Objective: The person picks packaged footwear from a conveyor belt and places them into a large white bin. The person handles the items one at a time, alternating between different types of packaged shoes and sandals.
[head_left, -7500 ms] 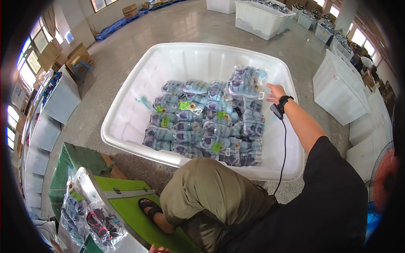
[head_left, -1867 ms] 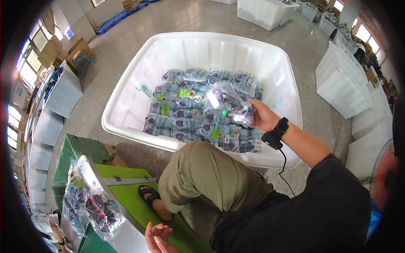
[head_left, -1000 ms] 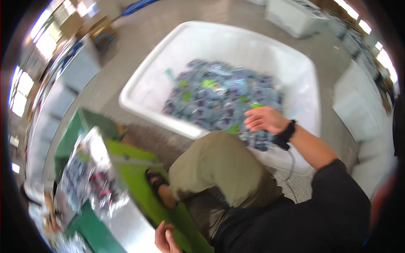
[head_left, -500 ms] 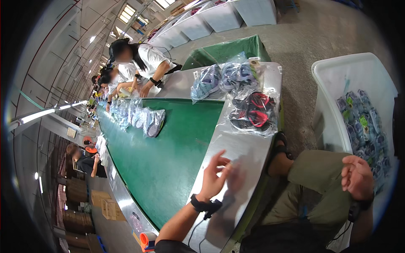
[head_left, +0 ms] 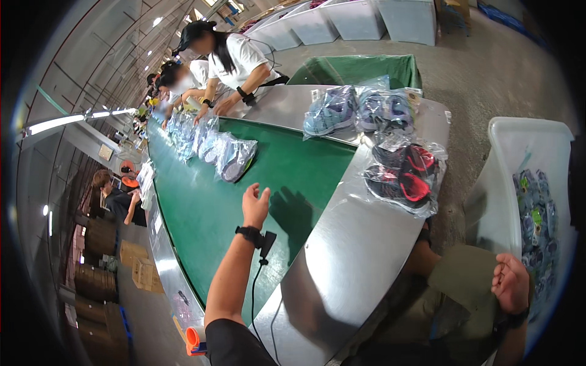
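Observation:
My left hand [head_left: 255,205] reaches out over the green conveyor belt [head_left: 293,195], thumb apart from the fingers, with nothing in it. Just beyond its fingertips lies the nearest clear-bagged pair of grey-blue shoes [head_left: 236,160], not touched. My right hand [head_left: 511,284] is low at the right by my knee, its fingers curled in and nothing seen in them. On the metal table edge sits a bagged pair of black and red shoes [head_left: 408,177]. Behind it lie two bagged pairs of blue-purple shoes, one left [head_left: 329,111] and one right [head_left: 386,111].
A white bin [head_left: 488,177] holding bagged shoes stands at my right. A green-covered bin [head_left: 390,68] is behind the table end. Co-workers [head_left: 241,67] handle bagged shoes along the belt's far left. An orange tape dispenser [head_left: 195,337] sits at the lower left.
My left hand has moved from above the metal edge forward and left over the belt, toward the bagged shoes. My right hand has dropped slightly. The view has shifted left.

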Available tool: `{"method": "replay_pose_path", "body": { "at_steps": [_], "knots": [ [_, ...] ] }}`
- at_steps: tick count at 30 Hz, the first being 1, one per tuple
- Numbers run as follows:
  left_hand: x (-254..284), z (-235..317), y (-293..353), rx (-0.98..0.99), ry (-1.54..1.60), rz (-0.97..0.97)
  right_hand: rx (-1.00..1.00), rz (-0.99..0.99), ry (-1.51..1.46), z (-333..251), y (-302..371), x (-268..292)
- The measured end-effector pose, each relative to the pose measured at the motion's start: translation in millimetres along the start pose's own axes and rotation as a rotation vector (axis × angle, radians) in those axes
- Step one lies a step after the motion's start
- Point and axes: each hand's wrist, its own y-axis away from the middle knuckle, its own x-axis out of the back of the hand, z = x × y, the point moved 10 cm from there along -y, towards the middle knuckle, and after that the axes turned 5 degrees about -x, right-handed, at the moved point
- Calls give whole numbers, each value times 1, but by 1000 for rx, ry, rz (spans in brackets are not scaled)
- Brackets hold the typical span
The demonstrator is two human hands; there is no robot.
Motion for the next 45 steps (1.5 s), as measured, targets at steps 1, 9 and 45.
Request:
{"method": "replay_pose_path", "body": {
  "at_steps": [1,9,45],
  "knots": [
    [4,-8,-14,4,-68,35,25,-1,13,-1,-2,1],
    [27,-31,-105,-91,-451,217,89,97,36,5,-14,15],
    [-48,-69,-3,471,1278,157,147,-116,46,-11,6,-20]
  ]
}}
